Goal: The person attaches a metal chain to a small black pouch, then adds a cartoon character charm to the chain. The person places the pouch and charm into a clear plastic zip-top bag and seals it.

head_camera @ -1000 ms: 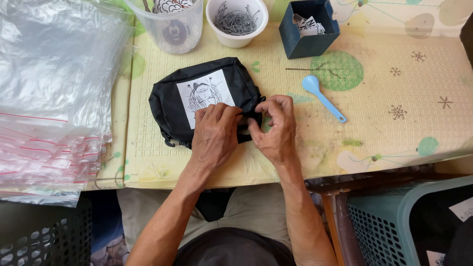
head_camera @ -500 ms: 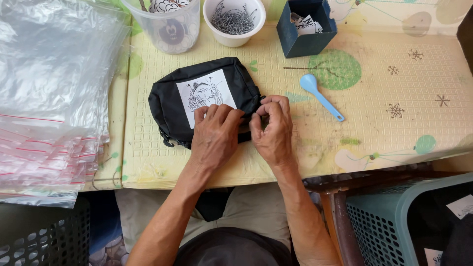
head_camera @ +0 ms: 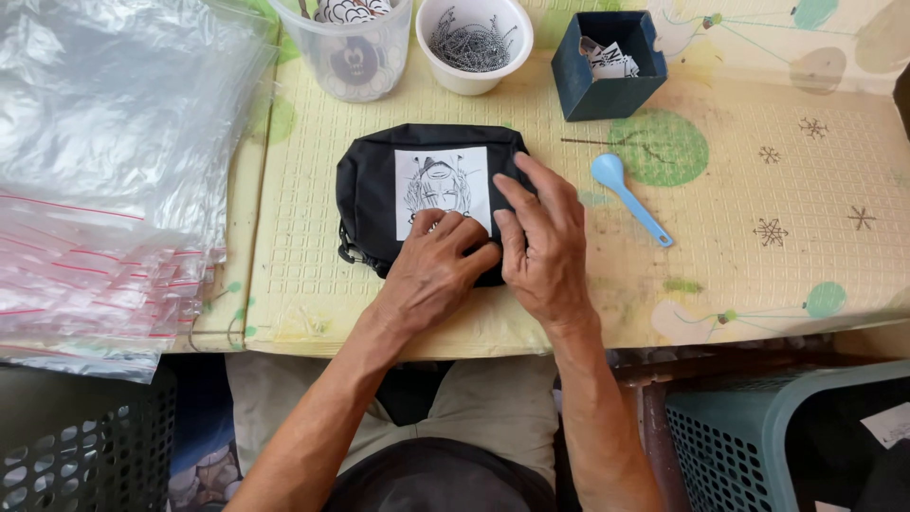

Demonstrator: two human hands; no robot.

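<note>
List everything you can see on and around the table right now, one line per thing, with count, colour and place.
Pouch: 1, black with a white picture patch, table centre, under both hands.
Spoon: 1, light blue, right of the pouch.
Box: 1, dark blue, open, paper bits inside, far right of centre.
Bowl: 1, white, holds small metal pieces, far edge.
Cup: 1, clear plastic, far edge, left of the bowl.
Zip bags: a stack, clear with red strips, left side.
Table mat: 1, pale yellow, green dots.
Baskets: teal lower right, dark lower left.
Left hand: on the pouch's near edge.
Right hand: flat on the pouch's right end.
</note>
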